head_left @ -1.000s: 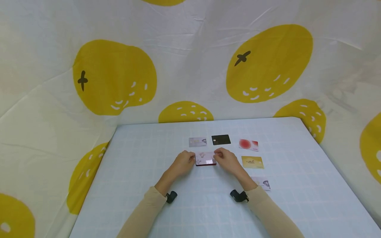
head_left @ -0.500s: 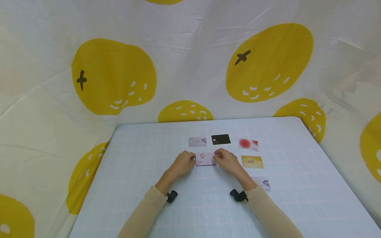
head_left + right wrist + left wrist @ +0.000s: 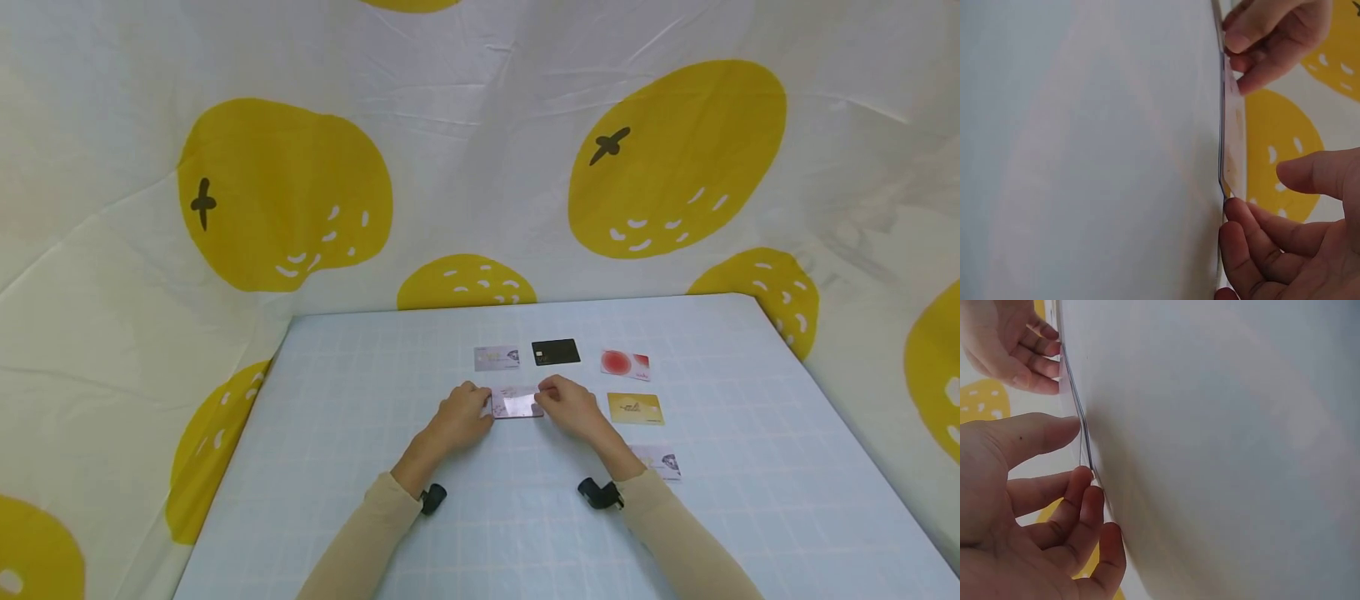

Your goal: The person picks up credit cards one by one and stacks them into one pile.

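Between my hands lies a pink card (image 3: 517, 401) with a floral print, light glaring off its face. The right wrist view shows its pink edge (image 3: 1234, 125) just above a thin dark edge, like cards lying together. My left hand (image 3: 461, 415) holds the left end, thumb at the near corner and fingertips along the side. In the left wrist view its thumb and fingertips (image 3: 1082, 478) meet at the thin edge. On the other end, fingertips of my right hand (image 3: 570, 408) touch the edge; its thumb (image 3: 1297, 172) stands apart from the card in the right wrist view.
Behind the hands lie a silver-grey card (image 3: 497, 358), a black card (image 3: 556, 352) and a white card with red circles (image 3: 625, 364). A gold card (image 3: 636, 408) lies to the right. Another grey card (image 3: 660, 462) is partly covered by the right forearm. Pale cloth covers the table (image 3: 360, 375).
My left thumb has shifted toward the near corner of the pink card, spreading from the other fingers. The glare on the card varies. My right hand and the other cards stay nearly still.
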`<control>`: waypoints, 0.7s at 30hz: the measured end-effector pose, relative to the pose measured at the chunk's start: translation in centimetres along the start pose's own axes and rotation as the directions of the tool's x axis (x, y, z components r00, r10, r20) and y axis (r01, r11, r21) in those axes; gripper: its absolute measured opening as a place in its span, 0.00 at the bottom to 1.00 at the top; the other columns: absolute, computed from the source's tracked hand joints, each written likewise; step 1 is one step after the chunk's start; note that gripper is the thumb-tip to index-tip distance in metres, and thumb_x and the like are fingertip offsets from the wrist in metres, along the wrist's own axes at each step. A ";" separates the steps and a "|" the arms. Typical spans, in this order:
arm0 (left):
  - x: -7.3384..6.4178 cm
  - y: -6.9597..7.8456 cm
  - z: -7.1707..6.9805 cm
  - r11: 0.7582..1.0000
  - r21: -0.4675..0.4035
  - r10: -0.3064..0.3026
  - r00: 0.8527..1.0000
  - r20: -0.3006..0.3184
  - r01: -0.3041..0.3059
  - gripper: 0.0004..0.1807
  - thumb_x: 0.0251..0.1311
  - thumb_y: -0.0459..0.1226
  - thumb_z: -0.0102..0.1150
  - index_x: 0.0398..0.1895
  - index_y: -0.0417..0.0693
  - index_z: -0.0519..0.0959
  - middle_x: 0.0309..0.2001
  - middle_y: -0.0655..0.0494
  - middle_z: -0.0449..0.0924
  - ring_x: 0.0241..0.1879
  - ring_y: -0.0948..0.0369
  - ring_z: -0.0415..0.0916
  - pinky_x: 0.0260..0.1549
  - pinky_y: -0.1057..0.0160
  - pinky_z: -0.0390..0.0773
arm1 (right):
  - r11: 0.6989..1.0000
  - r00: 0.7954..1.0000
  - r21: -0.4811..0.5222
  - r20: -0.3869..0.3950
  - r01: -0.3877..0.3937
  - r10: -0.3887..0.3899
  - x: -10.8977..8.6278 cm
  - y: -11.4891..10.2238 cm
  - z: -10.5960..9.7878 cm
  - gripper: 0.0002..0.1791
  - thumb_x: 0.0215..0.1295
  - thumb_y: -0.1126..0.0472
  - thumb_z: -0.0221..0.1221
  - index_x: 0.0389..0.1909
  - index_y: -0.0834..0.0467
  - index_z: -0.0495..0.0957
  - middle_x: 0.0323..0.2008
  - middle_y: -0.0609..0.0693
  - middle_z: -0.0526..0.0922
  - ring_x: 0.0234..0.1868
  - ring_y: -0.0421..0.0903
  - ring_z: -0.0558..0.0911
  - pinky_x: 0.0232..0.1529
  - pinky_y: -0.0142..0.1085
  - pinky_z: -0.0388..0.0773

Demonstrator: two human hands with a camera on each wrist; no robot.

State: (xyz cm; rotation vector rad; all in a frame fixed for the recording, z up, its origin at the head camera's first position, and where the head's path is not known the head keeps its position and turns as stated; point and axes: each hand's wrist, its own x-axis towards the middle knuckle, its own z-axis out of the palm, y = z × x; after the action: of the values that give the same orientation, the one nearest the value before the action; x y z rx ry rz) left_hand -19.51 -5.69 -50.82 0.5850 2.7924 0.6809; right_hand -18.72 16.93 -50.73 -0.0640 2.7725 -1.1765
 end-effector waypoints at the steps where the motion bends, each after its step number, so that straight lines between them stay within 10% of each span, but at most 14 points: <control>1: 0.0 0.0 0.0 1.000 0.015 -0.003 1.000 0.001 0.003 0.26 0.65 0.40 0.63 0.63 0.37 0.75 0.50 0.47 0.75 0.48 0.53 0.72 0.47 0.50 0.75 | 1.000 1.000 0.000 0.001 -0.004 0.004 0.0 0.0 0.0 0.16 0.68 0.56 0.60 0.51 0.61 0.79 0.45 0.54 0.84 0.46 0.52 0.81 0.50 0.50 0.79; 21: 0.2 0.9 -0.1 0.971 0.240 -0.006 1.000 -0.018 0.010 0.22 0.64 0.46 0.65 0.54 0.41 0.81 0.48 0.46 0.77 0.48 0.50 0.75 0.43 0.48 0.76 | 0.999 0.999 -0.018 -0.015 0.030 -0.030 0.0 0.1 -0.1 0.15 0.68 0.57 0.60 0.49 0.62 0.80 0.43 0.54 0.84 0.46 0.52 0.81 0.50 0.51 0.77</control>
State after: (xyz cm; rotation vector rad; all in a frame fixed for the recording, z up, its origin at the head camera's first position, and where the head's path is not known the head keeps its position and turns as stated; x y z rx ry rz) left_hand -19.38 -4.87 -50.33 0.6115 2.9136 0.3481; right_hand -18.75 17.04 -50.77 -0.0990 2.8050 -1.1642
